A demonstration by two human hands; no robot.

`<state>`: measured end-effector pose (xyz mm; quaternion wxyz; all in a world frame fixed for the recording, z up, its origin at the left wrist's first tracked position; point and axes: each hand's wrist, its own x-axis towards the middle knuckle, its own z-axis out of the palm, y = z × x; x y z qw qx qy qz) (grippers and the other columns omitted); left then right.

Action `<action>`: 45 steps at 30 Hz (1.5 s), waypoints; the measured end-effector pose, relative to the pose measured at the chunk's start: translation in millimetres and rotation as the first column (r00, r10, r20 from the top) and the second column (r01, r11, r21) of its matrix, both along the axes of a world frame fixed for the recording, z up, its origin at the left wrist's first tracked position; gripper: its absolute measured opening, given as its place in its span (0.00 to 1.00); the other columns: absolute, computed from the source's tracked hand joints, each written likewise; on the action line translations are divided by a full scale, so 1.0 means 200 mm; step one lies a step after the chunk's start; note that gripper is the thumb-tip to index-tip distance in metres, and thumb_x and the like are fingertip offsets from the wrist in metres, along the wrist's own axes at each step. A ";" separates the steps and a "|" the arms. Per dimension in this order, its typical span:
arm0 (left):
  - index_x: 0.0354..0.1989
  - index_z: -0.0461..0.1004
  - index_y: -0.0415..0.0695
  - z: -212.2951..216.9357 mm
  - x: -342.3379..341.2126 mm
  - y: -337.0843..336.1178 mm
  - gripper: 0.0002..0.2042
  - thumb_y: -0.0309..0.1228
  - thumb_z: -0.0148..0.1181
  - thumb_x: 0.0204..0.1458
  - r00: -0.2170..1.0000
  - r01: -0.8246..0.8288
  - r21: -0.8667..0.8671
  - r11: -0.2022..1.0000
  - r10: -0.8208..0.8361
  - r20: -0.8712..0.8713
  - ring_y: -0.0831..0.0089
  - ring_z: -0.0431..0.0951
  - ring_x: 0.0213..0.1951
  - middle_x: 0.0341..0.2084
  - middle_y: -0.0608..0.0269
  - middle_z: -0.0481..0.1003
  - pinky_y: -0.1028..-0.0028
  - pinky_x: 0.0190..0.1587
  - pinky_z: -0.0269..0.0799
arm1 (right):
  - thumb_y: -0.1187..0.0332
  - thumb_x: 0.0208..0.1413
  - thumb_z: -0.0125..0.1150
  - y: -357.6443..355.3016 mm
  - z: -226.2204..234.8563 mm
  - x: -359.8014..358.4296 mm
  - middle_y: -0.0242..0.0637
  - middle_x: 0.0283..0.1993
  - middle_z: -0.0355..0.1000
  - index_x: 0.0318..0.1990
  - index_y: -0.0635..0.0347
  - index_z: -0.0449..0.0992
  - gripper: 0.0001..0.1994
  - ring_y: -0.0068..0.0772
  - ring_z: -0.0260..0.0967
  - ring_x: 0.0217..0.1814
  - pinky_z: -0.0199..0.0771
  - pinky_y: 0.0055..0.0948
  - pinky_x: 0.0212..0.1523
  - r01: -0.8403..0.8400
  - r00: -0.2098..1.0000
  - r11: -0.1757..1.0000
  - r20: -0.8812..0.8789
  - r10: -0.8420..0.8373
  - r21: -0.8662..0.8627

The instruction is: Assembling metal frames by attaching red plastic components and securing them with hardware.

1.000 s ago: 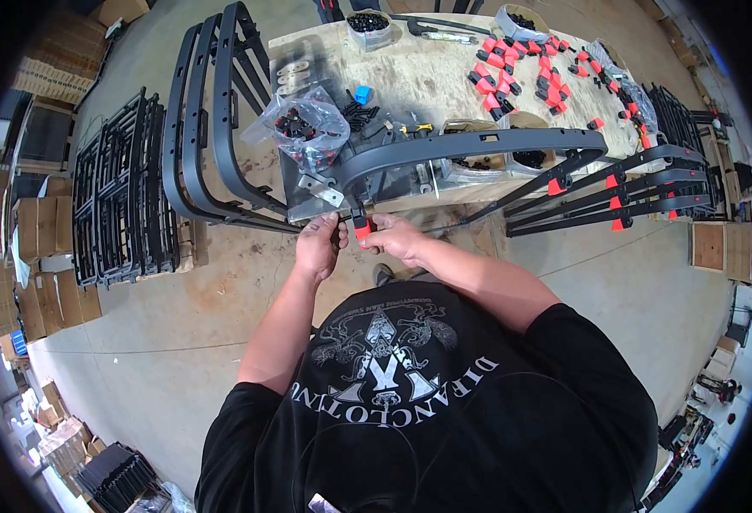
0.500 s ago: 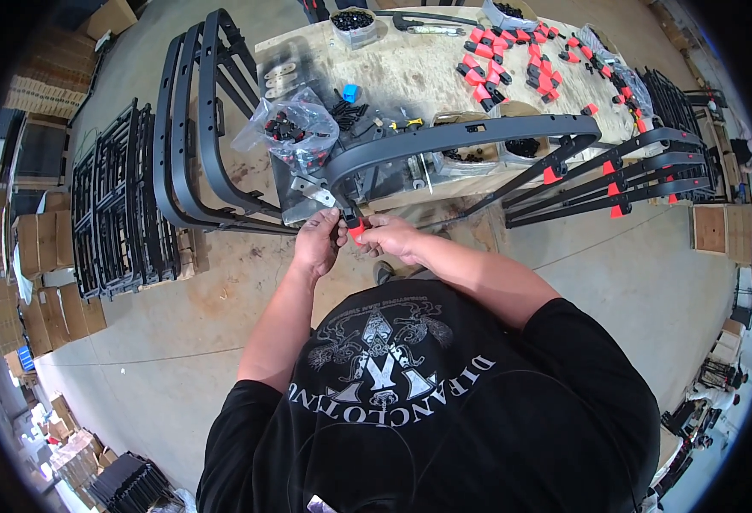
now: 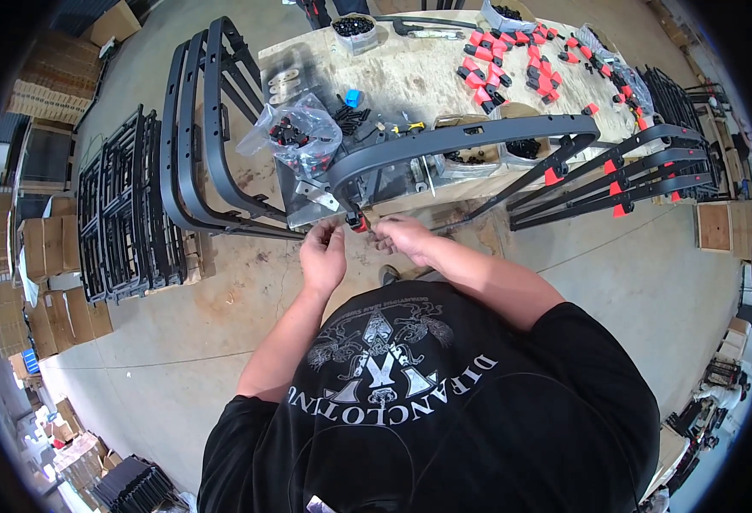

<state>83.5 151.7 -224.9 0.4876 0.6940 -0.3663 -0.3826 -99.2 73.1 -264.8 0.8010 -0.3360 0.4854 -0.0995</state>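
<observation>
A red-and-black plastic end piece [image 3: 358, 224] sits at the lower end of a curved black metal frame [image 3: 470, 131] on the near edge of the workbench. Just left of that piece is my left hand [image 3: 323, 256], thumb and fingers drawn together; whatever lies between them is hidden. My right hand [image 3: 403, 238] is close on the other side, its fingers bent and slightly apart, with nothing visible in them. A silver metal bracket [image 3: 318, 195] lies on the bench corner beyond my left hand.
On the workbench [image 3: 419, 73] are a clear bag of red and black parts [image 3: 301, 137], scattered red-and-black pieces [image 3: 489, 64] and a tub of black parts [image 3: 355, 32]. Curved black frames [image 3: 213, 128] lean at the left; more frames [image 3: 641, 175] stand right.
My hands have drawn apart around the frame end. My right fingers have come off the red piece, which now shows between the hands at the tube end.
</observation>
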 end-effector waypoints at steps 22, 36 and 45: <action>0.36 0.79 0.40 0.18 -0.05 -0.01 0.11 0.28 0.70 0.44 0.698 0.546 -0.017 0.838 -0.444 0.562 0.60 0.80 0.36 0.36 0.55 0.79 0.67 0.38 0.76 | 0.67 0.60 0.65 0.02 0.15 -0.10 0.34 0.34 0.75 0.42 0.62 0.78 0.08 0.26 0.73 0.31 0.76 0.28 0.35 -0.086 0.967 0.988 0.229 0.113 -0.127; 0.37 0.80 0.39 0.14 0.00 0.01 0.11 0.29 0.71 0.45 0.694 0.536 -0.016 0.844 -0.430 0.577 0.64 0.81 0.36 0.38 0.55 0.80 0.68 0.37 0.78 | 0.64 0.60 0.65 -0.01 0.18 -0.07 0.34 0.33 0.77 0.40 0.63 0.81 0.10 0.24 0.75 0.31 0.76 0.25 0.32 -0.133 0.969 0.984 0.192 0.155 -0.121; 0.37 0.81 0.39 0.13 0.02 0.01 0.11 0.27 0.71 0.45 0.732 0.540 0.024 0.842 -0.483 0.480 0.65 0.80 0.35 0.38 0.56 0.80 0.70 0.35 0.77 | 0.67 0.58 0.66 -0.05 0.22 -0.04 0.34 0.31 0.77 0.40 0.66 0.80 0.10 0.24 0.75 0.30 0.75 0.24 0.28 -0.245 0.955 0.948 0.119 0.273 -0.205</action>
